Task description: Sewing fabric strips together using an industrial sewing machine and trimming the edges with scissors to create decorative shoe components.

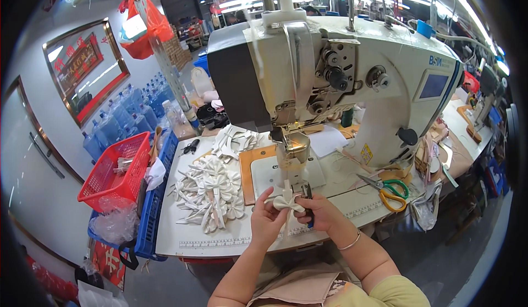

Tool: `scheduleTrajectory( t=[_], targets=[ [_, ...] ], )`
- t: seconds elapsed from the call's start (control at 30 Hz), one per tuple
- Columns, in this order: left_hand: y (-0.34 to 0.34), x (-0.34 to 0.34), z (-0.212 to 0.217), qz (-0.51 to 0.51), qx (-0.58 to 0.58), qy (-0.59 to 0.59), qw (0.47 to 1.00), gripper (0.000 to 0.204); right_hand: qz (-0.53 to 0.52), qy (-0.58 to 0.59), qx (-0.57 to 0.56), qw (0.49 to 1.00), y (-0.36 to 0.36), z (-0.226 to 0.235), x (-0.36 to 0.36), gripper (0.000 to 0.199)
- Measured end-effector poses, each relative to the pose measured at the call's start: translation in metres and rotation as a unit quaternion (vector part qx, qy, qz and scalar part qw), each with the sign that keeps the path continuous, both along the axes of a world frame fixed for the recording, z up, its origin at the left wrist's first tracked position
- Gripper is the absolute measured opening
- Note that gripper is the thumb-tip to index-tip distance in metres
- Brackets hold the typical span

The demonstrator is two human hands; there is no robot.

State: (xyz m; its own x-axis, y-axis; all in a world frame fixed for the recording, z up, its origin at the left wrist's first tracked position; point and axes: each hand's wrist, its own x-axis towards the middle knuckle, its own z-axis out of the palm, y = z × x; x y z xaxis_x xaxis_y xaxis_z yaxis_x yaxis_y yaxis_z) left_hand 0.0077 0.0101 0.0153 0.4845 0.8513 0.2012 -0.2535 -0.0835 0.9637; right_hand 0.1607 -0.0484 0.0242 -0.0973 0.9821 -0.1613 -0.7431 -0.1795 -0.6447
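Observation:
A white bow-shaped piece [286,202] with a pale strap hangs between my two hands, just in front of the post of the sewing machine [294,156]. My left hand [267,222] pinches its left side, forefinger raised. On the other side my right hand [325,214] is closed around dark thread snips [309,207], its fingertips also touching the bow's right edge. To the left on the white table [170,235] lies a heap of similar white bow pieces [212,189].
Green-and-orange-handled scissors [393,190] lie right of my hands. A ruler strip [214,244] runs along the table's front edge. Left of the table, a red basket [118,169] sits on a blue crate [146,227]. Leather scraps and tape [440,156] are piled at the right.

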Motion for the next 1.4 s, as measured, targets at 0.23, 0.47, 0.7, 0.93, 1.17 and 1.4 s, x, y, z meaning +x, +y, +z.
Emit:
scheduleTrajectory(
  t=[0.23, 0.47, 0.7, 0.93, 1.17, 1.4],
  targets=[
    [0.002, -0.001, -0.010, 0.063, 0.099, 0.034, 0.993, 0.046, -0.096, -0.274, 0.030, 0.956, -0.004, 0.004, -0.016, 0.021],
    [0.016, -0.009, -0.012, -0.065, 0.125, 0.092, 0.986, 0.046, -0.077, -0.329, 0.001, 0.941, -0.001, 0.001, -0.006, 0.019],
    [0.008, -0.006, -0.006, -0.032, 0.036, 0.080, 0.996, 0.052, -0.111, -0.390, 0.042, 0.913, 0.001, -0.005, -0.006, 0.019],
    [0.006, -0.003, -0.012, -0.029, 0.256, 0.095, 0.962, 0.034, -0.111, -0.196, -0.052, 0.973, 0.005, -0.003, -0.013, 0.013],
    [0.008, -0.001, -0.031, 0.035, 0.239, 0.058, 0.969, 0.040, -0.091, -0.003, -0.057, 0.994, 0.005, -0.009, -0.026, 0.010],
    [0.005, -0.007, -0.003, 0.023, 0.187, 0.198, 0.962, 0.066, -0.218, -0.694, 0.290, 0.622, 0.007, 0.021, -0.007, 0.029]
  ],
)
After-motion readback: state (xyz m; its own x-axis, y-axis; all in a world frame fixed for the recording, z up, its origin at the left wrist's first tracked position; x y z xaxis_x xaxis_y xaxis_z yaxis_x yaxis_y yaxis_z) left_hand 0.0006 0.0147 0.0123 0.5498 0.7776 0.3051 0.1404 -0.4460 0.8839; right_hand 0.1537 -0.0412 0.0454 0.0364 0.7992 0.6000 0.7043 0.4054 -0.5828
